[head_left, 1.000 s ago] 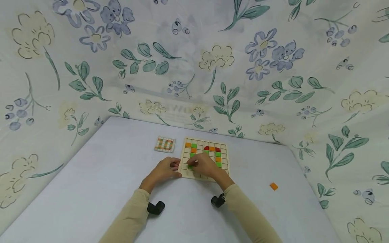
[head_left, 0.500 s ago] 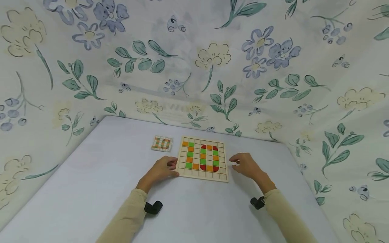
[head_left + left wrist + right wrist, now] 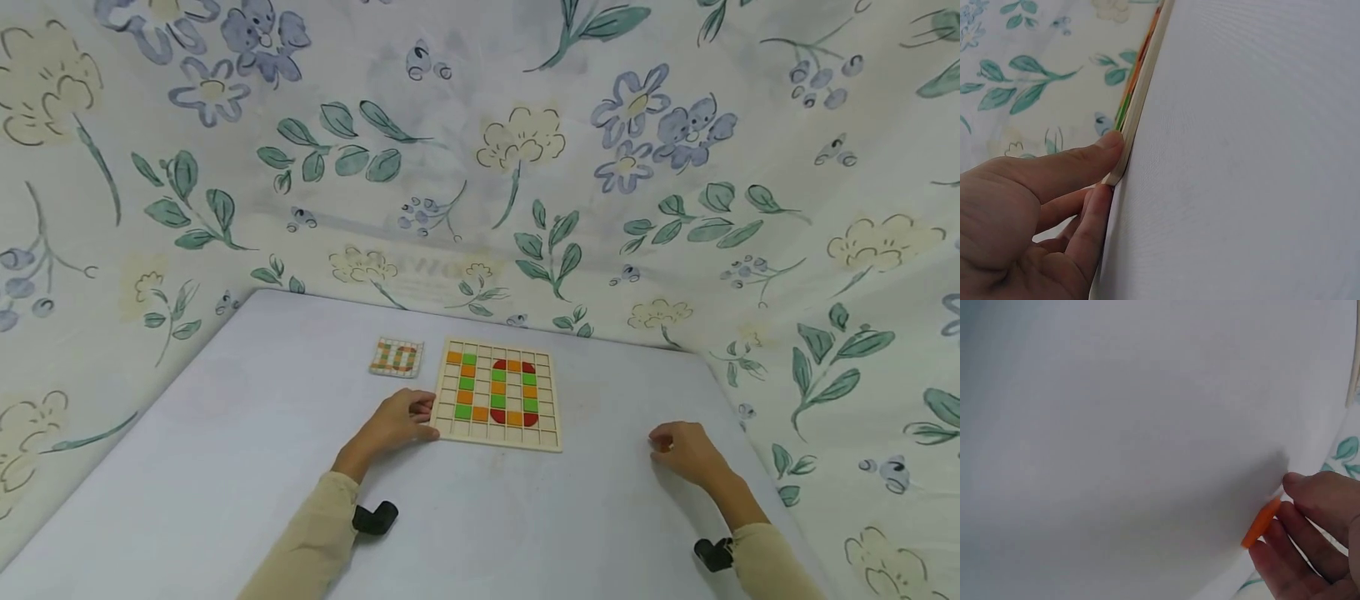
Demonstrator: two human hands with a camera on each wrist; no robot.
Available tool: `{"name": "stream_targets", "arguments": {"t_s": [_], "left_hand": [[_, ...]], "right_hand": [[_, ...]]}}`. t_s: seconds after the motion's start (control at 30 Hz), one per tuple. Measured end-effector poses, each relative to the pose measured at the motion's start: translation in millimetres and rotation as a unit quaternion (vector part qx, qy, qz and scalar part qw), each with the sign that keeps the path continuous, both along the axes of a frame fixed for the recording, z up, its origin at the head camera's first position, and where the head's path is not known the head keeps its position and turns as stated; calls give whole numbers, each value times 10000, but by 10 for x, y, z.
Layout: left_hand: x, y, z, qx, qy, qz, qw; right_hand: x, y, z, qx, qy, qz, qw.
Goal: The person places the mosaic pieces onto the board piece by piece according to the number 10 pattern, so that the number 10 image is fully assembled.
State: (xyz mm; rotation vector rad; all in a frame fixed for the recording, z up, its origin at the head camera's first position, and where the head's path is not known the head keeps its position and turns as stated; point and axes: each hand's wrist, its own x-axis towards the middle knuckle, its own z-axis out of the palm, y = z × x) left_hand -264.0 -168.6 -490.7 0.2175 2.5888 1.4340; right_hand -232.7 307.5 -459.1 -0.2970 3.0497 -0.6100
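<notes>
A square wooden grid board point(image 3: 450, 425) lies on the table with orange, green and red tiles set in it, forming a "10". My left hand point(image 3: 393, 419) holds the board at its near left corner; in the left wrist view the thumb lies against the board's edge point(image 3: 1138, 103) and the fingers are just below it. Far to the right, my right hand point(image 3: 686, 452) is low over the table, fingers loosely bent. In the right wrist view an orange tile point(image 3: 1261, 523) sits at its fingertips, with a gap between thumb and tile. The hand hides this tile in the head view.
A small pattern card point(image 3: 396, 357) showing a coloured "10" lies left of the board. White cloth covers the table point(image 3: 480, 525), and floral fabric point(image 3: 442, 175) rises behind it. A black wrist camera point(image 3: 375, 517) is on each wrist.
My right hand has left the board and moved right and nearer, to the loose orange tile. The whole "10" on the board is now uncovered. My left hand stays at the board's corner.
</notes>
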Motion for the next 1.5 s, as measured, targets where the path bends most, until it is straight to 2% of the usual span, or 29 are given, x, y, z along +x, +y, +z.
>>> {"name": "stream_targets", "arguments": {"t_s": [0.1,0.3,0.53,0.77,1.0,1.23,1.5], "left_hand": [[-1,-4,-5,-7,-22,28,10000],[-9,-12,-16,-33,-4,-12,10000],[3,2,-1,67,19,-64,10000],[14,2,-7,74,19,-46,10000],[3,-15,-34,114,43,-50,9999],[3,-25,-25,139,102,-56,9998],[21,-8,-1,117,-16,-16,9999]], "right_hand": [[57,66,1,55,101,-45,9999],[67,123,-6,37,231,-229,9995],[50,76,-42,-201,176,205,9994],[39,81,-52,-193,77,171,9996],[24,50,-60,-252,351,247,9988],[-105,-251,-63,-520,426,320,9972],[-275,-908,-31,-767,331,502,9952]]}}
